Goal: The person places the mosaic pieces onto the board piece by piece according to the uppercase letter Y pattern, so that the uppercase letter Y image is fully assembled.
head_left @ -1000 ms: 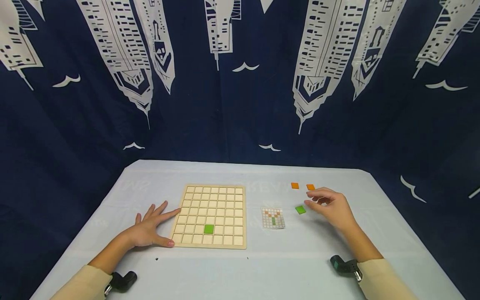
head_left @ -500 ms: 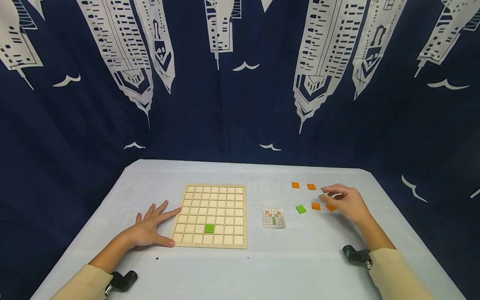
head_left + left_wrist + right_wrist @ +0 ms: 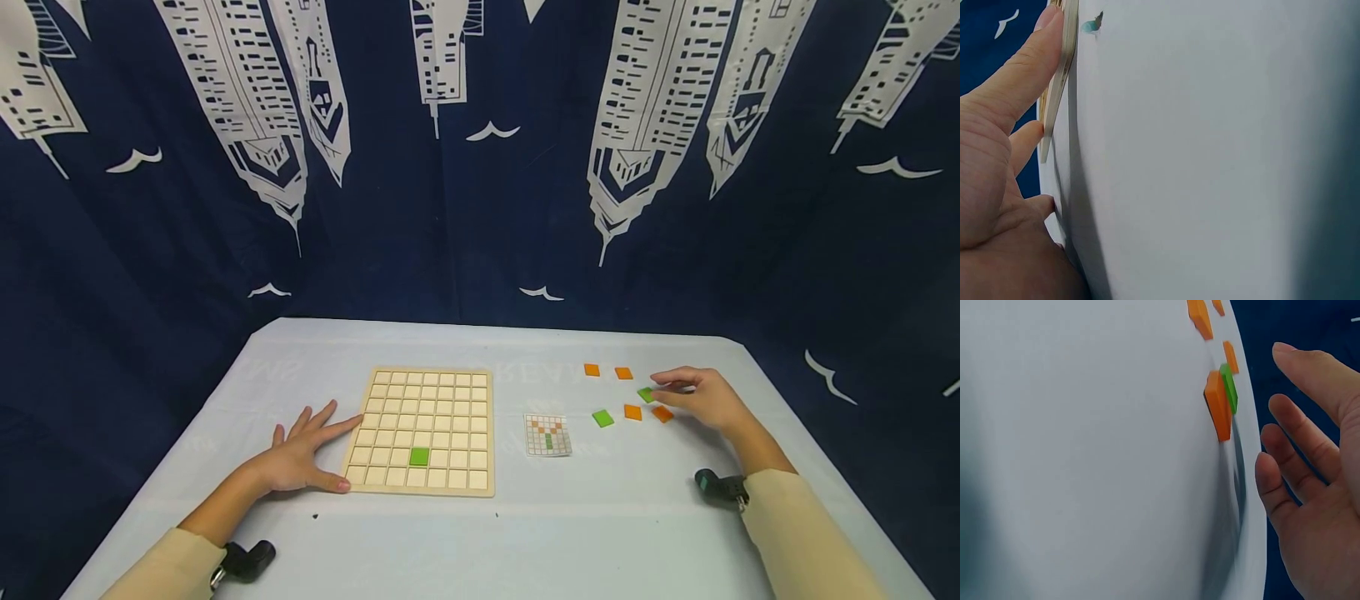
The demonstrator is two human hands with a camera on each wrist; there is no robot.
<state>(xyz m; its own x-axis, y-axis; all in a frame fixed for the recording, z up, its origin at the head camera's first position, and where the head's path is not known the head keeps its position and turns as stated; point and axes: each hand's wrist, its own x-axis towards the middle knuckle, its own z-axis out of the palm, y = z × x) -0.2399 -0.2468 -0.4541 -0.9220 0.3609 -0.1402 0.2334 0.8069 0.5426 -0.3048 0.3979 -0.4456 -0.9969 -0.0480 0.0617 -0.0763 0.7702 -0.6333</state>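
Observation:
My left hand rests at the left side of a wooden grid board, its fingers spread, thumb and a fingertip touching the edge. One green square tile sits in a cell low on the board. To the right, my right hand hovers with loosely bent fingers beside another green tile. In the right wrist view a gap shows between the fingers and that green tile, and nothing is held. Below lie two orange tiles, one left and one right.
A small pattern card with orange and green squares lies right of the board. Farther back are two more orange tiles, and a third green tile lies nearer the card. A dark patterned cloth hangs behind the white table.
My right hand has moved right, away from the green tile nearest the card, uncovering a green tile and two orange tiles. My left hand and the board have stayed put.

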